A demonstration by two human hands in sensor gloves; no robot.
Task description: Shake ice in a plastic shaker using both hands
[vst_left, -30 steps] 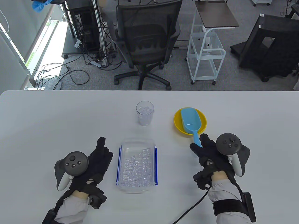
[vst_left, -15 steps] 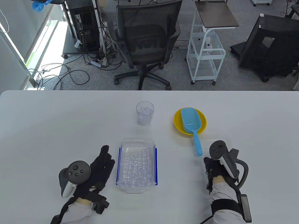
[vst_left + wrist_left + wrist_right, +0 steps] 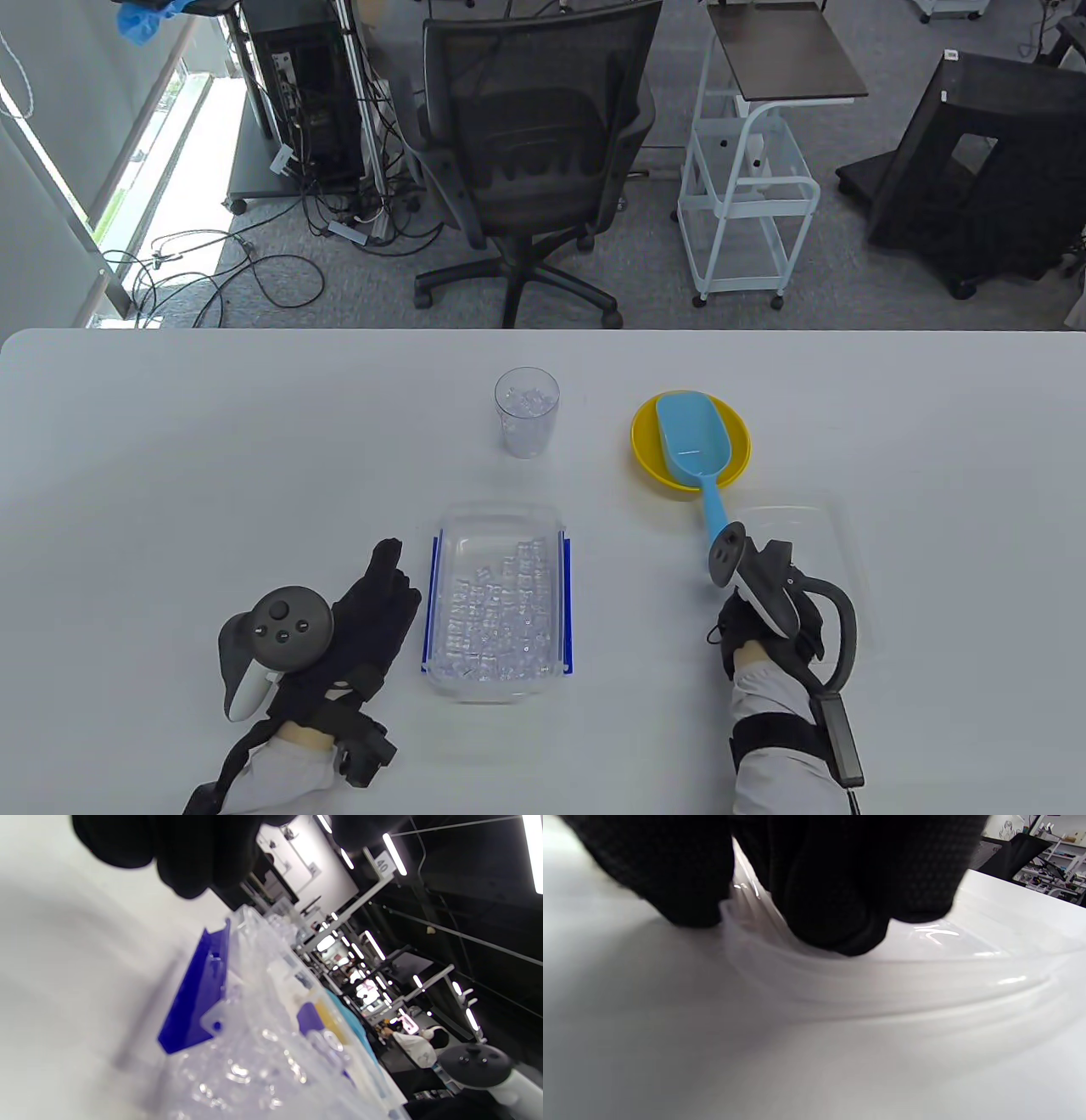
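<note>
A clear plastic container (image 3: 499, 514) with blue side clips holds several ice cubes (image 3: 496, 620) in the middle front of the table. It also shows in the left wrist view (image 3: 271, 1052). Its clear lid (image 3: 806, 543) lies flat to the right. My left hand (image 3: 386, 581) rests flat and empty on the table, just left of the container. My right hand (image 3: 747, 590) is turned on its side at the lid's near left corner. In the right wrist view its thumb and fingers (image 3: 840, 908) pinch the lid's rim (image 3: 925, 984).
A clear cup (image 3: 527, 412) with some ice stands behind the container. A yellow bowl (image 3: 731, 423) holds a blue scoop (image 3: 691, 437), whose handle points at my right hand. An office chair and carts stand beyond the table's far edge.
My right hand has drawn back from the scoop handle, rolled onto its side and closed on the lid's corner. My left hand has slid a little nearer and toward the container.
</note>
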